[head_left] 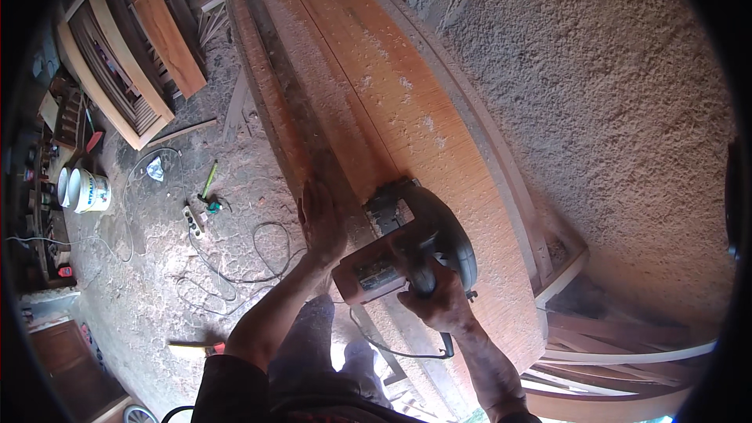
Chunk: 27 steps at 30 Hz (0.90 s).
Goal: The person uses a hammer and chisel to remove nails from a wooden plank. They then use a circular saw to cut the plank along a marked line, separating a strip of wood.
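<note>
Saw: the right hand has its fingers wrapped round the handle of an orange circular saw, low in the centre of the frame; the saw sits on the near end of a long reddish plank that runs up toward the top centre
Left hand: the left hand lies flat, fingers spread narrow and holding nothing, pressed on the plank's left edge just beside the saw
Risk, hand: the flat hand is close to the blade guard; a kick or a slip sideways could likely bring the two together
Risk, cord: the saw's black cord loops down below the right wrist; it may snag on the plank end or stray under the cut
Risk, footing: loose cables and a power strip lie on the dusty floor at centre left; a step back could catch them
Risk, dust: sawdust covers the plank; the cut line is probably hard to read
Containers: two white buckets stand at the left edge of the frame; their contents cannot be made out
</note>
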### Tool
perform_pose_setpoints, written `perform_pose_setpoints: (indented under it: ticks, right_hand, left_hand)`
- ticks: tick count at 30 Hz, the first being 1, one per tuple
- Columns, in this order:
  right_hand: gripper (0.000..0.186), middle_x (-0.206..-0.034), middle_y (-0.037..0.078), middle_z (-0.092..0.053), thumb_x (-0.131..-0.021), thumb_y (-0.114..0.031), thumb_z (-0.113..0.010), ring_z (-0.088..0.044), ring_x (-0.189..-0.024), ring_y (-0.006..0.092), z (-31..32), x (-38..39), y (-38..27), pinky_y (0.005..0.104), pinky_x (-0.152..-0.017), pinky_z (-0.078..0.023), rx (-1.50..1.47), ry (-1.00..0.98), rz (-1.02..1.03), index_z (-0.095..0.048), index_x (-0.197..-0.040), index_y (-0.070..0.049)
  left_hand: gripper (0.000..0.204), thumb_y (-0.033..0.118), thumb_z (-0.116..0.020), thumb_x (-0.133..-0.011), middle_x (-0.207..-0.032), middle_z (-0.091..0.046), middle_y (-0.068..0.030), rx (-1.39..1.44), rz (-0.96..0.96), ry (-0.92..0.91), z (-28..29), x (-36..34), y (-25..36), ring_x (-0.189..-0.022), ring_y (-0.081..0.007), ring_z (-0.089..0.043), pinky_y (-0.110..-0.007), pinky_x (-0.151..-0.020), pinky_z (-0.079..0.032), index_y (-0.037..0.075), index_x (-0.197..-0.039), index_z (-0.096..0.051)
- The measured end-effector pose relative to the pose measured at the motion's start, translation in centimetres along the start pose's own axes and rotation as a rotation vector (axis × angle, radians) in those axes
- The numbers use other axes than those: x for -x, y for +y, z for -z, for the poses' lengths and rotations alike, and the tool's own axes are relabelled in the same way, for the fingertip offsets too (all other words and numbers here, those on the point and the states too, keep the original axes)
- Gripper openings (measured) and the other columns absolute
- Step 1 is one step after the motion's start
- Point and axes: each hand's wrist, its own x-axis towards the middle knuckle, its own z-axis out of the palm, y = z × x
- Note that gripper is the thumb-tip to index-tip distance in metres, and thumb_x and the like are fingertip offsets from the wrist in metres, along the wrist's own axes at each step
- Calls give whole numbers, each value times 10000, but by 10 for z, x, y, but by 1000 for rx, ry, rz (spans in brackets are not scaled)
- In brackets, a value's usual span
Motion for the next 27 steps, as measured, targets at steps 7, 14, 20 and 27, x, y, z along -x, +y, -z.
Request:
perform_pose_setpoints:
  ticks: [7, 14, 20, 27]
  right_hand:
    - [484, -823, 56, -679, -779, -131, -826, -619, -763, 138, -3, -17, -10, 340, -710, -528, -45, -19, -103, -642, -1208, -5]
    - [527, -975, 167, -750, -803, -110, -779, -737, -922, 236, -4, -38, -17, 380, -816, -572, -35, -50, -104, -619, -1296, -18]
    - [542, -996, 187, -752, -806, -114, -774, -745, -955, 265, -6, -54, -21, 392, -837, -571, 13, -70, -118, -606, -1311, -12]
    - [584, -923, 80, -718, -777, -143, -830, -656, -842, 159, -12, -63, -23, 337, -782, -533, -4, 24, 9, -629, -1311, -17]
  left_hand:
    - [717, 324, -516, -1004, -1617, -318, -294, -133, -94, 13, -13, 1, -19, -1525, -416, -273, -543, -1221, -238, -92, -1556, -326]
    - [667, 296, -541, -1005, -1570, -402, -282, -115, -85, 104, -27, 0, -24, -1495, -403, -337, -540, -1192, -297, -71, -1538, -379]
    - [746, 213, -628, -914, -1585, -379, -264, 58, -192, 97, -30, 20, -31, -1455, -423, -361, -571, -1195, -284, -54, -1552, -347]
    - [754, 233, -624, -934, -1633, -326, -245, -77, -223, -68, 7, -15, -55, -1479, -416, -326, -610, -1203, -237, -44, -1570, -328]
